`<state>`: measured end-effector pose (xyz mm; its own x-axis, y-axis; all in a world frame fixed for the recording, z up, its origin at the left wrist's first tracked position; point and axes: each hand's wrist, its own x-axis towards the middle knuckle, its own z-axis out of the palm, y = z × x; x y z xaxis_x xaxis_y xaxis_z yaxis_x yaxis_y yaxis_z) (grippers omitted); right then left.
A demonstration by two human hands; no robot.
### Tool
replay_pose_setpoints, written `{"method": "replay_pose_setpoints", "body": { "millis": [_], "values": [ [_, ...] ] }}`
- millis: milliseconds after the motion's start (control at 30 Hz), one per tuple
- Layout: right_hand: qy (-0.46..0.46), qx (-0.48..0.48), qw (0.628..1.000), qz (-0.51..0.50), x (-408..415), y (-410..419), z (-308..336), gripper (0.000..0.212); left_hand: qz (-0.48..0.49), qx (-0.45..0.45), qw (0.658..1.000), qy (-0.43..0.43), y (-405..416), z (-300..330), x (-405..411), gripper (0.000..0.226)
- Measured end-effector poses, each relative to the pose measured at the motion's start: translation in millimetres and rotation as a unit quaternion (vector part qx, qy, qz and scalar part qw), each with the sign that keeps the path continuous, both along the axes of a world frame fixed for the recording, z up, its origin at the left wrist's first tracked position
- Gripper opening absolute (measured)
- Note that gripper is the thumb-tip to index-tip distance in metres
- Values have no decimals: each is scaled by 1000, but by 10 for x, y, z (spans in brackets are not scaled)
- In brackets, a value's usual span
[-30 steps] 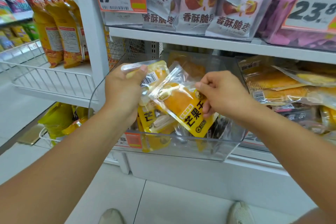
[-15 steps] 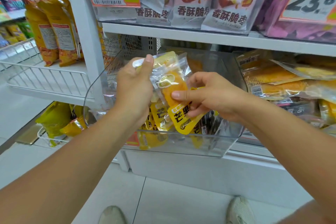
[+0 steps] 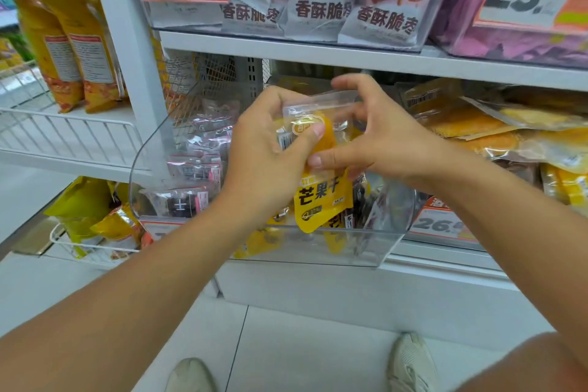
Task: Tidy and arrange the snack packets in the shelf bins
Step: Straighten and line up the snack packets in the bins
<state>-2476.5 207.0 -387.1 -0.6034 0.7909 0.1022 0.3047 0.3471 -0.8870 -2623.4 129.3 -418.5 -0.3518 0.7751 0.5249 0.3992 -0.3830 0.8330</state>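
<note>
So both hands are up over the clear plastic bin point(image 3: 152, 149) on the middle shelf, working a small stack of yellow mango packets point(image 3: 321, 200). The left hand point(image 3: 267, 149) has its grip clamped on the stack, thumb pressed across the front of the top packet near the round logo, fingers wrapped round the back. The right hand point(image 3: 378, 140) pinches the same stack from the other side, thumb on the front edge and the fingers curled over the clear top seal. The bottom of the front packet hangs down just inside the bin's front wall.

In the bin itself, more yellow packets sit low at the front, and a bunch of clear packets with pink labels point(image 3: 197, 169) are piled on the left side. Next bin to the right holds flat orange-yellow bags point(image 3: 471, 124). The shelf above has grey-white jujube bags point(image 3: 318, 6) and a purple pile point(image 3: 521, 44) with price tags hanging in front. Off to the left there's a white wire basket point(image 3: 63, 134) with tall yellow bags point(image 3: 73, 51) standing in it. Two light shoes point(image 3: 410, 363) show on the tiled floor at the bottom
</note>
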Motion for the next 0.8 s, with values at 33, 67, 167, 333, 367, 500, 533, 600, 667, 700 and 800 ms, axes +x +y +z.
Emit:
{"method": "replay_pose_setpoints", "body": {
  "millis": [33, 67, 167, 333, 367, 500, 533, 600, 667, 700, 800],
  "values": [
    [12, 8, 1000, 10, 12, -9, 7, 111, 18, 11, 1000, 18, -3, 7, 81, 19],
    [8, 29, 999, 24, 17, -20, -1, 118, 36, 16, 999, 14, 6, 9, 156, 18],
    [-60, 100, 991, 66, 39, -20, -59, 117, 12, -21, 996, -82, 56, -23, 268, 22],
    [-145, 165, 975, 8, 126, -5, -91, 100, -88, -155, 955, -237, 75, -13, 236, 70],
    [-144, 191, 971, -8, 119, -35, -103, 96, -105, -163, 944, -266, 61, 9, 229, 67],
    [-118, 199, 972, -47, 14, -223, -157, 96, -158, -170, 894, -382, 35, 13, 129, 84],
    [-120, 184, 975, -44, -12, -244, -176, 93, -160, -178, 888, -392, 48, 6, 69, 93],
    [-111, 191, 974, -50, -57, -242, -212, 76, -158, -224, 891, -363, 43, 5, -32, 99],
    [-81, 184, 977, -75, -62, -188, -213, 58, -130, -286, 925, -211, -4, -6, -99, 87],
    [-65, 162, 981, -88, -55, -151, -207, 52, -115, -338, 930, -92, -42, -28, -121, 76],
    [-13, 105, 986, -128, 13, -37, -204, 41, -88, -413, 887, 187, -146, -95, -90, 63]
  ]
}}
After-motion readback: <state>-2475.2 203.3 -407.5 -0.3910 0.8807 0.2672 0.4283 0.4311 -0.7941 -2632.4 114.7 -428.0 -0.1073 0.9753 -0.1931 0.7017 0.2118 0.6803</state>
